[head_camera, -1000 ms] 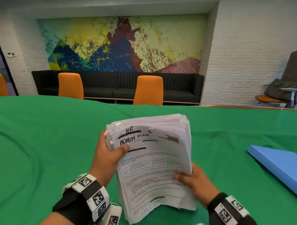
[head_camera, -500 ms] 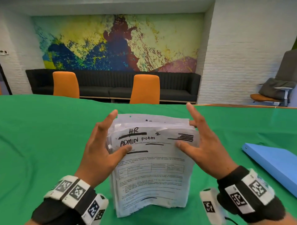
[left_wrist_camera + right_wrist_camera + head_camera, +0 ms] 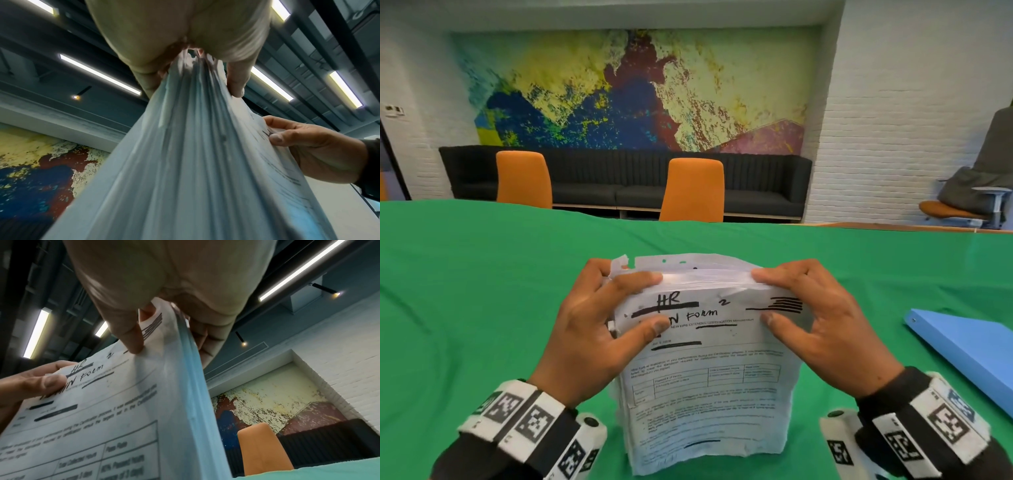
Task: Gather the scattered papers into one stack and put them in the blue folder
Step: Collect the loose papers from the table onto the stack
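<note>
left hand (image 3: 592, 329) pinches the top-left corner of the thick white paper stack (image 3: 709, 377), thumb on the printed front sheet, fingers curled behind. left wrist view confirms: sheet edges fan down from the grip, not yet flush

stack stands on its bottom edge on the green cloth-covered table (image 3: 482, 308), long axis upright, leaning a little, face toward the person, between the two hands. top sheet reads "HR ... form 2"; top edge ragged, back sheets poke above the front ones

right hand (image 3: 822, 325) mirrors it on the top-right corner, thumb in front, fingers behind, gripping the stack

key relation: flat light-blue folder (image 3: 969, 353) lies closed on the table to the right of the right hand, well apart from the stack, long edge running away and leftward. right hand is clearly the nearer one. my read: stack still wants squaring, then it travels rightward; folder must be opened first, which likely frees the right hand and leaves the left holding alone, so loose sheets may slip

room beyond the hands: two orange chairs (image 3: 691, 188), black bench sofa (image 3: 599, 178), big multicolour abstract mural (image 3: 626, 89), white brick wall (image 3: 911, 102), grey office chair (image 3: 972, 192) far right
</note>
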Action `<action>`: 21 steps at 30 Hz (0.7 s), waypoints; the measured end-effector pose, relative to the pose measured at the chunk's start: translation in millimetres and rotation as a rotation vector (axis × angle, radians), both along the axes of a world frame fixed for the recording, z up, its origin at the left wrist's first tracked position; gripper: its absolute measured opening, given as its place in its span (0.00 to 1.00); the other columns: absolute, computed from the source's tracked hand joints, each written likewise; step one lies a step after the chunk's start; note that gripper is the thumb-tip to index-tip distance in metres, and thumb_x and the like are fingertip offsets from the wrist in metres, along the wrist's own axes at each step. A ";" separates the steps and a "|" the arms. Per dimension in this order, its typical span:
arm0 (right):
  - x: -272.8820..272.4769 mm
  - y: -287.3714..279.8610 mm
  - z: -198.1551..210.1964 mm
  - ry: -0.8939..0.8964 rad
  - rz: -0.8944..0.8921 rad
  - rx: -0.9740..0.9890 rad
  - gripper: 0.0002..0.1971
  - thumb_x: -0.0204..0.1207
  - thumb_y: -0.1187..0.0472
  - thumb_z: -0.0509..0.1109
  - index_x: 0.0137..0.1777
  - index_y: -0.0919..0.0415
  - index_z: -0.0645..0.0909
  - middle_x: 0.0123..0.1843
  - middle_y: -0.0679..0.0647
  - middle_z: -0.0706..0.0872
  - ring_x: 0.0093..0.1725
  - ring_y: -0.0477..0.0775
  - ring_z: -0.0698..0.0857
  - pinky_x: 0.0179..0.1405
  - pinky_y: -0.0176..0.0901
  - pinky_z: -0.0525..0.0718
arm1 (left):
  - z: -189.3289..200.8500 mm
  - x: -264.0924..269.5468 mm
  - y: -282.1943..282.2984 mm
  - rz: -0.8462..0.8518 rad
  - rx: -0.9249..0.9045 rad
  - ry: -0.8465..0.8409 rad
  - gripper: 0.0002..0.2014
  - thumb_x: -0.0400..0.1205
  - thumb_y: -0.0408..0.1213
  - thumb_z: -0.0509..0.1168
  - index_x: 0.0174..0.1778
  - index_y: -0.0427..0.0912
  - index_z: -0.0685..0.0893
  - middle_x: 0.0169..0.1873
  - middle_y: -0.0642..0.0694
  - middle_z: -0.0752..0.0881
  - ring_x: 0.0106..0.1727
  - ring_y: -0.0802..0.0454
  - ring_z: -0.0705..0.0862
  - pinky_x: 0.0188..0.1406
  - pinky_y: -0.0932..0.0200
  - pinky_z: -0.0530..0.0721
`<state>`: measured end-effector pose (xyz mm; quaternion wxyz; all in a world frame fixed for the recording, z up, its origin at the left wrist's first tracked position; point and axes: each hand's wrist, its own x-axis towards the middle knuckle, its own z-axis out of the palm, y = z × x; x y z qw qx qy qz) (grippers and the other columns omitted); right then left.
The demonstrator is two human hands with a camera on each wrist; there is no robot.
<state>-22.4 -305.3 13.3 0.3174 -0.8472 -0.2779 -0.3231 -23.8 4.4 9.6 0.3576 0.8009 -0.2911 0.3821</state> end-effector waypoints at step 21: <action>5.4 -0.6 -1.8 -0.025 -0.040 -0.019 0.29 0.74 0.46 0.76 0.77 0.36 0.77 0.54 0.48 0.82 0.54 0.46 0.83 0.54 0.42 0.84 | 10.8 4.6 3.2 0.025 0.124 0.011 0.24 0.74 0.56 0.72 0.67 0.57 0.84 0.53 0.51 0.78 0.54 0.57 0.81 0.47 0.71 0.82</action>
